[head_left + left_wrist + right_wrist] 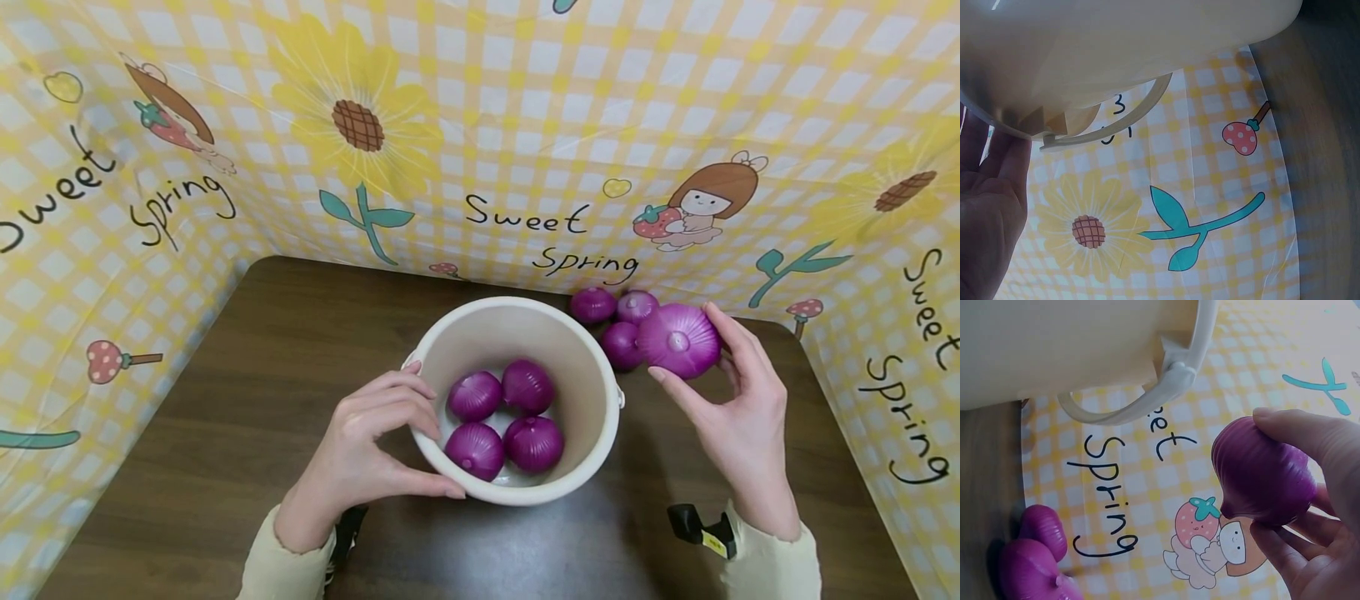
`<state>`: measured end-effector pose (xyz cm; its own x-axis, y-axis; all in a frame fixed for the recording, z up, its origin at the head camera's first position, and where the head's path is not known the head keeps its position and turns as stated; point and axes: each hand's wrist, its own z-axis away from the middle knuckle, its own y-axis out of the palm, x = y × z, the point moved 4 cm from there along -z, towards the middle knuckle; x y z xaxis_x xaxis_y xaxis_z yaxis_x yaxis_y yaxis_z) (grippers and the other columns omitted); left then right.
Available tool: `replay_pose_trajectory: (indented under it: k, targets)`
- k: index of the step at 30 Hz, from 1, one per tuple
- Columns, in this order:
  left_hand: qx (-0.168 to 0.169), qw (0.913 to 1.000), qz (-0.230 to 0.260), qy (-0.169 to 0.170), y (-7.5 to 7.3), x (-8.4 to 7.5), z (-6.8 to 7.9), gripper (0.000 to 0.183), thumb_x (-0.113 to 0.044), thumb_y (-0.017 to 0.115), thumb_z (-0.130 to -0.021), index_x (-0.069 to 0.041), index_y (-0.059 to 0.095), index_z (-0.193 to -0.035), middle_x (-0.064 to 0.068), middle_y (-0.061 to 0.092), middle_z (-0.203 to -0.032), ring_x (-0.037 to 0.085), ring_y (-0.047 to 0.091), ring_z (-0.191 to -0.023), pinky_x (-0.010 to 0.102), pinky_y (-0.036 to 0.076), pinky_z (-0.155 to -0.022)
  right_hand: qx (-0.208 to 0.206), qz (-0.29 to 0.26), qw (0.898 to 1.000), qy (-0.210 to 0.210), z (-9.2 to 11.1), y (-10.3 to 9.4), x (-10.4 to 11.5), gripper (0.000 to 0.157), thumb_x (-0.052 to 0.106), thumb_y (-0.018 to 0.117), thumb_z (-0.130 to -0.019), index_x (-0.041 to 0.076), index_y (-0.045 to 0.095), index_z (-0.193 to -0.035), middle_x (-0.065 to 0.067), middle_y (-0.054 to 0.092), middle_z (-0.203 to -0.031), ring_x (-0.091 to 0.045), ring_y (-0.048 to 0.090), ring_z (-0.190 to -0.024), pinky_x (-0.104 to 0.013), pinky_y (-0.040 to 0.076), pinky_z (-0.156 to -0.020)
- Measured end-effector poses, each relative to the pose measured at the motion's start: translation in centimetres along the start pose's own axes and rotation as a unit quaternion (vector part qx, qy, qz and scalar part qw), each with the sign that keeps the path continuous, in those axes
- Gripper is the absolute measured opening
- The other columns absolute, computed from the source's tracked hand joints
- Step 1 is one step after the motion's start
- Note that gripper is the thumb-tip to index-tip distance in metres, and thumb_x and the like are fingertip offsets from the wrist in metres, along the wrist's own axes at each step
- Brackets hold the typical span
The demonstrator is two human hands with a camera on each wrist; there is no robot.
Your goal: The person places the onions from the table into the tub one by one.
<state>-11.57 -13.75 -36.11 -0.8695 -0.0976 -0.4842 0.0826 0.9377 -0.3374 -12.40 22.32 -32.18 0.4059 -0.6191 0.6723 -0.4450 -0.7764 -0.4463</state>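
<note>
A cream bucket (517, 493) stands on the table with several purple onions (476, 451) lying at its bottom. My left hand (375, 442) grips the bucket's rim on its left side, thumb outside at the front and fingers over the edge. In the left wrist view, the fingers (1007, 156) show at the rim beside the handle joint. My right hand (738, 408) holds a purple onion (679, 341) between thumb and fingers, raised to the right of the bucket. The right wrist view shows this onion (1263, 472) with its pointed tip toward the lower left.
Behind the held onion, more loose onions (592, 306) sit together on the dark wooden table (225, 400), right of the bucket near the back edge. A yellow checked cloth (495, 133) with printed flowers and words rises around the table's back and sides. The bucket's handle (1110, 415) hangs down outside.
</note>
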Motion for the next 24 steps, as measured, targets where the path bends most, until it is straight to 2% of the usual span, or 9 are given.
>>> replay_pose_trajectory:
  k: [7,10,17,24]
  targets:
    - [0.003,1.0,-0.006,0.001,0.0,-0.1,-0.1,0.048,-0.039,0.101,-0.056,-0.013,0.069,-0.079,-0.003,0.067,-0.08,0.023,0.062,-0.092,0.051,0.043,-0.112,-0.004,-0.026,0.999,-0.023,0.0,0.2,2.1,0.088,-0.026,0.085,-0.061,-0.002,0.057,-0.141,-0.019,0.058,-0.133,-0.011,0.058,-0.118,-0.02,0.049,-0.103]
    - [0.002,1.0,-0.007,0.004,0.0,-0.2,-0.2,0.049,-0.038,0.102,-0.055,-0.013,0.068,-0.079,-0.003,0.067,-0.079,0.023,0.062,-0.092,0.051,0.044,-0.111,-0.002,-0.037,0.999,-0.03,0.0,0.3,2.1,0.089,-0.028,0.083,-0.061,-0.002,0.057,-0.141,-0.02,0.057,-0.134,-0.014,0.059,-0.119,-0.023,0.049,-0.104]
    - [0.002,0.9999,-0.009,0.005,0.0,-0.3,-0.3,0.049,-0.038,0.102,-0.054,-0.013,0.068,-0.079,-0.003,0.067,-0.079,0.023,0.062,-0.091,0.051,0.044,-0.111,0.0,-0.053,0.998,-0.032,0.3,0.6,0.5,0.094,-0.029,0.085,-0.056,0.002,0.058,-0.141,-0.015,0.057,-0.137,-0.022,0.057,-0.123,-0.026,0.049,-0.105]
    - [0.002,0.9999,-0.01,0.001,0.1,-0.2,-0.2,0.049,-0.039,0.102,-0.054,-0.013,0.068,-0.079,-0.003,0.067,-0.079,0.023,0.062,-0.092,0.05,0.043,-0.112,0.007,-0.069,0.997,-0.027,0.4,0.8,2.2,0.092,-0.028,0.084,-0.058,0.0,0.058,-0.141,-0.017,0.057,-0.137,-0.022,0.058,-0.124,-0.027,0.049,-0.105]
